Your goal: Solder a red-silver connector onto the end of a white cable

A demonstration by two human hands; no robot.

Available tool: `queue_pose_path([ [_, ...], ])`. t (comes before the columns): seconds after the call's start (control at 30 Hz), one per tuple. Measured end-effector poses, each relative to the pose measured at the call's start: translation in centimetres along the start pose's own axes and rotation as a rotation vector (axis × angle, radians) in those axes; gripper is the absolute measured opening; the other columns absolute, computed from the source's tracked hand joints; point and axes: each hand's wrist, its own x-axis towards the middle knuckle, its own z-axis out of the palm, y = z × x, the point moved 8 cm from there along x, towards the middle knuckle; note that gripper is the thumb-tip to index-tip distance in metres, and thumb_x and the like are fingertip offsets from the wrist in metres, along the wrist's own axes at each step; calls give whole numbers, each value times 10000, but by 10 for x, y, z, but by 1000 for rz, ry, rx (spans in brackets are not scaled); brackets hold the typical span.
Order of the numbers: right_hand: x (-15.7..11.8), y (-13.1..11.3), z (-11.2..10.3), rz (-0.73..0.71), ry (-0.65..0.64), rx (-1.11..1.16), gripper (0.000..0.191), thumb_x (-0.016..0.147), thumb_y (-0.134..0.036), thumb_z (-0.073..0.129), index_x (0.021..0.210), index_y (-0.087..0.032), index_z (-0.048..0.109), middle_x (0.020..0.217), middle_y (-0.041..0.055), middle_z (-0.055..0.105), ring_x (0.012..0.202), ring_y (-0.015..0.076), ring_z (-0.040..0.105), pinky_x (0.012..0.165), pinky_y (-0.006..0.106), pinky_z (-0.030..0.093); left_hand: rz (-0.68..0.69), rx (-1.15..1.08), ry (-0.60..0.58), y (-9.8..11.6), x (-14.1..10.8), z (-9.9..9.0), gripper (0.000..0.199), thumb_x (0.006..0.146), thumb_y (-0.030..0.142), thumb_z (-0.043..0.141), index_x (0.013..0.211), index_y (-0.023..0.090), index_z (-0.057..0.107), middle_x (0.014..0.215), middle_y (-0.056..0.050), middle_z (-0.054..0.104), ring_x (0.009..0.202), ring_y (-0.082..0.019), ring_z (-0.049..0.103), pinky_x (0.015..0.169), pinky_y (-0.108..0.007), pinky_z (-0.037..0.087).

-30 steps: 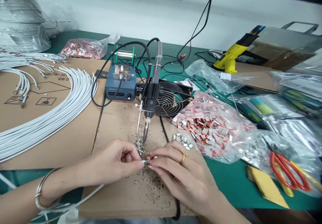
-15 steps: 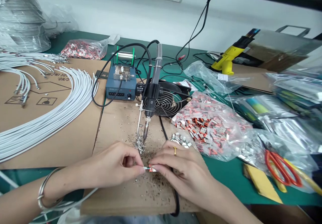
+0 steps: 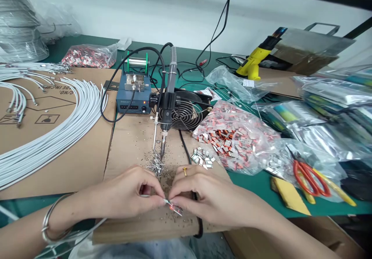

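My left hand [image 3: 135,193] is closed in a pinch on a white cable [image 3: 165,201] near its end, low over the cardboard. At the cable's tip is a small metal USB-type connector [image 3: 176,209] with orange-red plastic, pointing down and to the right. My right hand [image 3: 200,193], a ring on one finger, pinches right where the cable meets the connector; the exact contact is partly hidden by the fingertips. Just beyond both hands, a soldering iron [image 3: 166,115] stands clamped tip down beside a thin solder feed tube [image 3: 155,135].
A blue control box [image 3: 124,103] and a black fan [image 3: 186,113] stand behind. Loose metal pieces [image 3: 202,157] and a bag of orange connectors [image 3: 241,138] lie right, with red-handled cutters [image 3: 309,177] farther over. Bundled white cables [image 3: 72,131] cover the left cardboard.
The connector has turned from roughly level to slanting down and right. My right fingers have shifted from its far end to the cable joint. The view has swung slightly right.
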Motion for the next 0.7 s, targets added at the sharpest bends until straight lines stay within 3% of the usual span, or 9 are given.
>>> queue_pose_path([
  [0.17,2,-5,3,-94,-38,-4,136,843,-111,543,845,-194,650,773,-31,642,774,119,553,719,243,382,104,3,-6,10,1,-1,201,834,291,535,870,173,694,705,2,562,635,-69,463,581,-187,334],
  [0.3,2,-9,2,-137,-31,-33,138,842,-95,539,833,-185,643,759,-30,637,771,113,560,712,235,396,104,2,-18,9,1,1,200,834,301,540,861,171,691,699,2,561,634,-73,462,584,-186,340],
  [0.43,-2,-20,4,-214,42,-270,131,874,-118,490,828,-146,611,776,24,603,763,145,535,709,273,408,119,-8,-9,9,0,-1,186,835,275,549,842,155,692,675,7,539,625,-68,458,580,-183,339],
  [0.53,-8,-39,11,-356,115,-458,153,887,-125,467,800,-127,593,773,41,584,725,162,485,664,303,393,193,-54,-102,17,-3,3,213,844,290,553,823,142,705,683,-1,539,659,-69,480,620,-181,355],
  [0.63,-11,-52,16,-441,171,-471,218,872,-131,476,670,-134,558,668,16,544,638,147,427,569,309,349,231,-80,-205,23,-6,10,220,841,294,559,807,142,714,686,-7,528,665,-73,484,619,-186,358],
  [0.7,-13,-55,14,-462,220,-481,255,871,-129,466,628,-135,541,614,10,519,605,145,403,535,312,320,227,-66,-208,24,-7,11,214,839,287,562,796,140,713,674,-6,521,660,-74,483,615,-188,356],
])
